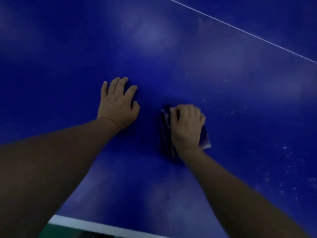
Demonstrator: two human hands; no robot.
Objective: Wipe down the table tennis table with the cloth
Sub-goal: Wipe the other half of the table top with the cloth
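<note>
Head view, looking down on the blue table (154, 40), which fills nearly the whole frame. Lower left: white edge stripe (85, 224) of the table, with a patch of green floor (56, 232) below it, so the person stands at this edge and leans in. Left of centre: left hand (118, 103) lies flat on the bare surface, fingers straight and spread, gripping nothing. Judged to be a brace that carries body weight during the reach, not part of the wiping. Just right of centre, apart from the left hand: cloth (165, 134), dark with pale stripes, bunched flat against the table. It shows along the left side of the right hand and as a pale corner at the hand's lower right. Right hand (187, 127) sits on top of it, fingers curled over and bunching the fabric, palm pressing down. This hold probably keeps the cloth from slipping in a stroke. The hand's outline is soft, so finger detail is unclear. Right of the cloth: scattered white specks (284, 152) on the surface toward the right edge of the frame, likely dust not yet wiped. Upper right: thin white line (240, 30) crossing diagonally. Judgement: wiping mid-task, with the speckled zone the likely next area.
</note>
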